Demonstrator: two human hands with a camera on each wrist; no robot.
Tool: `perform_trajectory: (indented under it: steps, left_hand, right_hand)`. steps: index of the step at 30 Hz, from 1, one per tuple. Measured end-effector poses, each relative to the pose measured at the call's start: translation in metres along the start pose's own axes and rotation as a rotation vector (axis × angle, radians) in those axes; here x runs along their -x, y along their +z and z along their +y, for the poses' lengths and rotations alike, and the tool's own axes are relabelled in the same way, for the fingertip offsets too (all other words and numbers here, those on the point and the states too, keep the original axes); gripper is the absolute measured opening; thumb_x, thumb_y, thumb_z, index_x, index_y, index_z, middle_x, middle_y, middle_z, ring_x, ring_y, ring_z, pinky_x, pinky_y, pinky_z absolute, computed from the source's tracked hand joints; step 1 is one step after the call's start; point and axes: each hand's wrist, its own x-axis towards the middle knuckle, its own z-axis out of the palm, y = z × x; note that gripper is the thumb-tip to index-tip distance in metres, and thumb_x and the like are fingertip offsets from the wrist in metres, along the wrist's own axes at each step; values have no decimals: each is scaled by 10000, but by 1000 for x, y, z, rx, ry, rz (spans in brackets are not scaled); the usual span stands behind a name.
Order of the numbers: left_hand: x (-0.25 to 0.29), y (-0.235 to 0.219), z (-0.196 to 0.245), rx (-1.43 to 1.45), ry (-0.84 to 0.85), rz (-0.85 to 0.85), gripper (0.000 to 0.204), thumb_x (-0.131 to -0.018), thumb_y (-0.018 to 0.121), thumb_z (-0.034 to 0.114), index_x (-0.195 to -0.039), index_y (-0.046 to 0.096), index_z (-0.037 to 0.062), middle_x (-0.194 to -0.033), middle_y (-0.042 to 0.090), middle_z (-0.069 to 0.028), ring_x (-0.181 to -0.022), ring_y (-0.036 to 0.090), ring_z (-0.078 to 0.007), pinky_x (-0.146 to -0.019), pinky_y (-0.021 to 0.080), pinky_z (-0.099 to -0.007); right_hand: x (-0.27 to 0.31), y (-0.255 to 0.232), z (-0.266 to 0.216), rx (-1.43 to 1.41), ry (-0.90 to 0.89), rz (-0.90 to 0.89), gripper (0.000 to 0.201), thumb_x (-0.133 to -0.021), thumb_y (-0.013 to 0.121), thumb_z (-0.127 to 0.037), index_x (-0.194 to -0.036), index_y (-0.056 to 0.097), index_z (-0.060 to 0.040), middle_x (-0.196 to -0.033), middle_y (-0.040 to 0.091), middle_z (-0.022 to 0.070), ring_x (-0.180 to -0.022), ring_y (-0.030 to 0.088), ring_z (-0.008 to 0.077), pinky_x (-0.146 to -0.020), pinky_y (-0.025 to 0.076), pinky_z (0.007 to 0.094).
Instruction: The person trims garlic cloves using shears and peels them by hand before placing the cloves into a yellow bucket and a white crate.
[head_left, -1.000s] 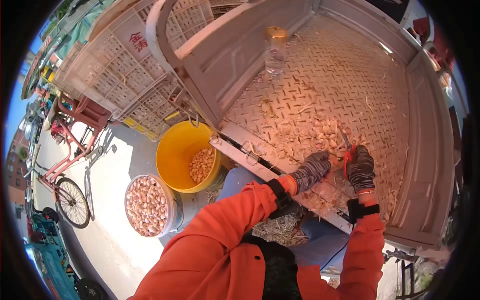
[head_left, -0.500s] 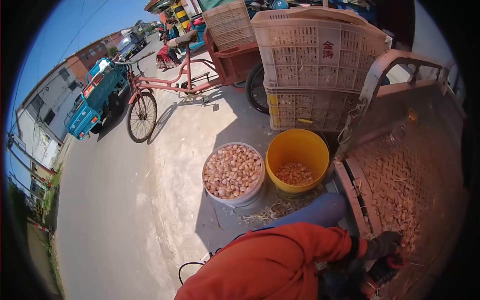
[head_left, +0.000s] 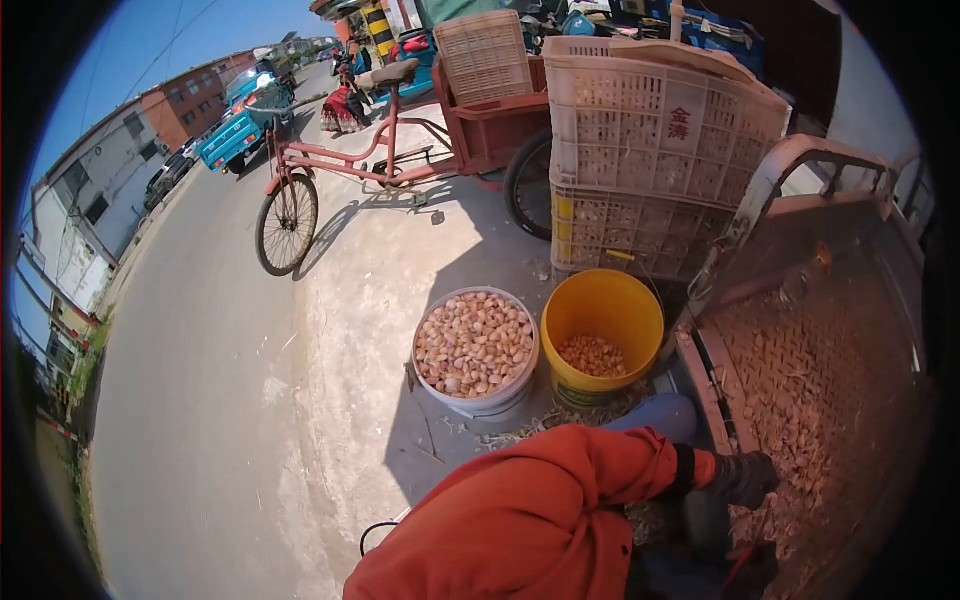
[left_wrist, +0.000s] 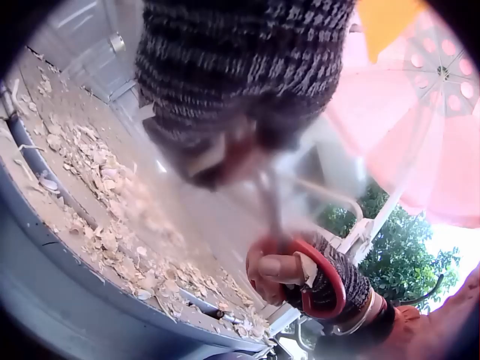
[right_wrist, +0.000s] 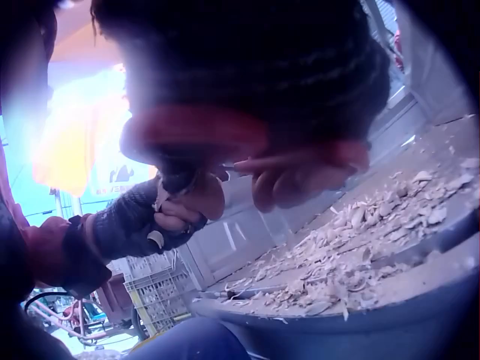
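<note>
My left hand [head_left: 745, 480], in a grey knit glove, is over the near edge of a metal cart bed [head_left: 860, 350]. Its bare fingertips pinch what looks like a garlic clove [right_wrist: 156, 238], partly hidden by the fingers. My right hand [left_wrist: 354, 283], also gloved, grips scissors [left_wrist: 336, 289] by their red handles, thumb through a loop. The blades are blurred and point toward the left hand in the left wrist view. Garlic skins and scraps [left_wrist: 97, 172] lie scattered on the bed below both hands.
Left of the cart stand a yellow bucket [head_left: 555, 320] partly filled with garlic cloves and a fuller white bucket [head_left: 530, 375]. Stacked plastic crates [head_left: 640, 130] rise behind them. A red tricycle [head_left: 375, 160] is parked by the road; a blue three-wheeler [head_left: 232, 140] is farther off.
The head view has swung left from the cart bed to the buckets and street. Both hands now appear at the lower right. The blue three-wheeler appears farther up the road than half a second ago.
</note>
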Motion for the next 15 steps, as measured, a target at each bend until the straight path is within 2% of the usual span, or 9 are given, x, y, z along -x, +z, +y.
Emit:
perform_trajectory:
  steps: [3, 7, 8, 9, 11, 12, 13, 14, 15]
  left_hand:
    - [3, 6, -3, -10, 50, -17, 234, -666, 597, 249, -710, 630, 22, -665, 591, -182, -630, 577, -382, -611, 462, -448]
    - [10, 17, 1, 39, -7, 11, 227, -677, 608, 244, -675, 602, 18, -630, 579, -170, -593, 577, -341, -585, 461, -417]
    - [11, 46, -22, 175, 165, 251, 215, -696, 606, 229, -669, 598, 16, -556, 543, -156, -527, 569, -298, -538, 456, -394]
    - [17, 35, -13, 478, -164, 40, 327, -804, 631, 285, -898, 634, -28, -661, 604, -115, -564, 559, -241, -559, 464, -371]
    - [18, 6, 20, 983, -666, -121, 291, -820, 667, 258, -938, 634, -6, -657, 551, -10, -537, 512, -86, -435, 400, -251]
    - [17, 7, 21, 1099, -756, -98, 248, -826, 662, 240, -890, 628, 3, -651, 542, -5, -498, 479, -69, -430, 382, -229]
    - [16, 16, 16, 1321, -750, -58, 196, -834, 650, 194, -856, 613, 3, -637, 526, -3, -477, 459, -71, -422, 370, -218]
    - [16, 8, 19, 1389, -721, -46, 173, -834, 643, 162, -869, 602, -2, -632, 518, -7, -491, 456, -72, -423, 374, -216]
    - [13, 10, 11, 1368, -703, -77, 177, -828, 644, 144, -906, 591, -5, -646, 523, -18, -515, 467, -73, -425, 381, -212]
  right_hand:
    - [-62, 52, -63, -12, -200, 24, 329, -901, 511, -321, -732, 588, -49, -549, 594, 36, -503, 551, 203, -536, 469, 298]
    - [-26, 26, 195, -772, 468, -47, 282, -846, 561, -303, -864, 557, -22, -669, 577, 90, -553, 558, 195, -495, 473, 341]
    - [-2, 34, 149, -216, -35, -26, 295, -858, 544, -284, -843, 556, 10, -687, 583, 118, -610, 579, 249, -538, 473, 372]
    - [7, 38, 111, 168, -187, 117, 301, -871, 537, -277, -821, 562, 18, -706, 585, 144, -668, 584, 297, -601, 465, 392]
    - [5, 44, 87, 104, -189, 95, 187, -809, 639, -203, -828, 611, -19, -658, 595, 86, -603, 580, 225, -530, 436, 377]
    - [2, 38, 68, -42, 186, -71, 188, -816, 643, -211, -863, 614, -31, -648, 585, 53, -565, 561, 152, -479, 413, 307]
    - [2, 39, 81, -18, -250, 35, 180, -828, 644, -209, -886, 616, -41, -648, 578, 15, -548, 542, 72, -439, 373, 240]
    - [-1, 39, 61, -274, 130, -57, 155, -842, 630, -172, -899, 609, -29, -650, 580, 5, -558, 528, 43, -440, 367, 223]
    - [-5, 41, 58, -171, 76, -29, 201, -831, 618, -187, -905, 623, -1, -685, 591, 149, -653, 592, 299, -601, 446, 385]
